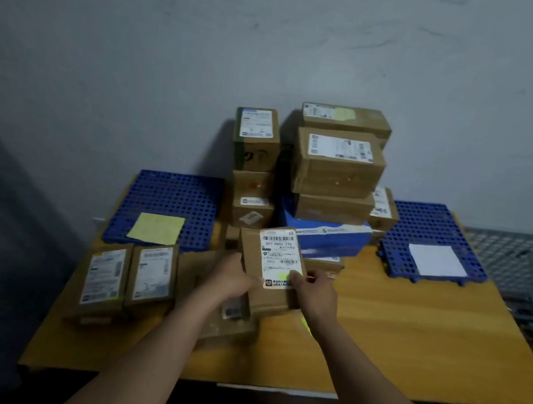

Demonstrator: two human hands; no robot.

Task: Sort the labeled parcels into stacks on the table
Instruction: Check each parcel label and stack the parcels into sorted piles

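Your left hand (231,278) and right hand (314,293) both grip the parcel (269,270), tilted up just above the table (409,339), label facing you. It's small stiff cardboard, probably light. Hold it by the side edges, since the tape may be slick. Left to right around it:
- a left mat (172,189) with a yellow note (156,228)
- two flat parcels (102,277)
- a box (228,329) under your hands
- a tall pile (338,163) close behind, which could topple
- a right mat (425,222) with a white note (437,261)
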